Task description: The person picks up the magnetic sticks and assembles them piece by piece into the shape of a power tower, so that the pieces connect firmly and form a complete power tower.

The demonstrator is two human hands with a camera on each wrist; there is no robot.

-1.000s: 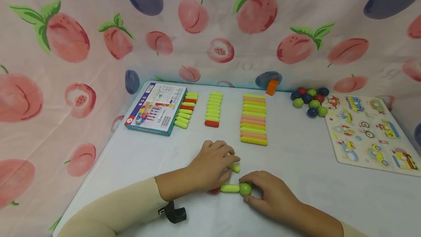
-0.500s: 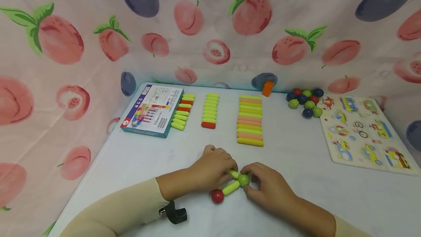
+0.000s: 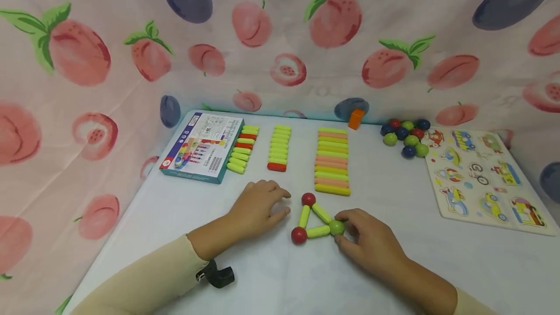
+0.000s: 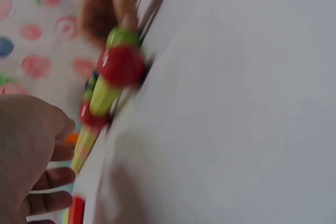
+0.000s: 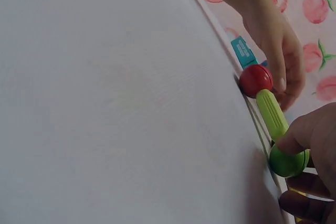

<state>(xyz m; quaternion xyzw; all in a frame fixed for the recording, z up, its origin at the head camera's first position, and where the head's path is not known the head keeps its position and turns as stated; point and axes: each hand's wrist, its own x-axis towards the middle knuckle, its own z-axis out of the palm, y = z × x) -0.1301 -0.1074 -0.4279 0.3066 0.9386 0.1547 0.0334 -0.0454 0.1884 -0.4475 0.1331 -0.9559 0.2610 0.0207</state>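
Observation:
A triangle of three yellow-green sticks [image 3: 318, 231] joined by balls lies flat on the white table. Two of its corners are red balls, one nearer the body [image 3: 299, 235] and one farther off [image 3: 308, 199]; the third is a green ball [image 3: 336, 227]. My right hand [image 3: 372, 242] pinches that green ball between thumb and fingers, and in the right wrist view the thumb [image 5: 296, 135] presses on it. To the left of the triangle, my left hand [image 3: 258, 208] hovers apart from it with loosely bent fingers and nothing in them.
Behind the hands lie a boxed set [image 3: 203, 146], short green and red sticks [image 3: 279, 147] and a column of longer sticks [image 3: 332, 162]. Coloured balls [image 3: 409, 137], an orange block [image 3: 356, 117] and a picture puzzle board [image 3: 485, 179] are at the back right. A fruit-print cloth hangs behind.
My left hand has let go of the stick and drawn back left. The sticks and balls now form a closed triangle, with its second red ball in view. My right hand stays at the green ball.

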